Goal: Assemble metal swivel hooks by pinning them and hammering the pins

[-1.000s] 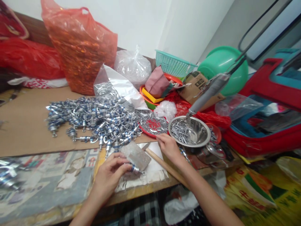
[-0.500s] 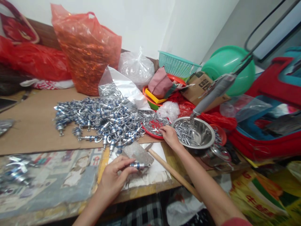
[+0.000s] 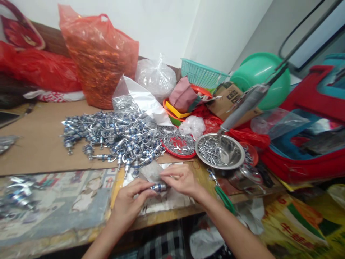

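Both forearms are showing bare from the bottom edge of the view up to the wrists; no sleeve, cuff, watch or bracelet is appearing on either. The left hand (image 3: 129,201) is wearing no glove and no ring that can be made out, and its fingers (image 3: 144,187) are showing short nails. The right hand (image 3: 181,179) is likewise ungloved and unadorned. Below the near edge of the table (image 3: 172,216), dark checked cloth is showing on the lap.
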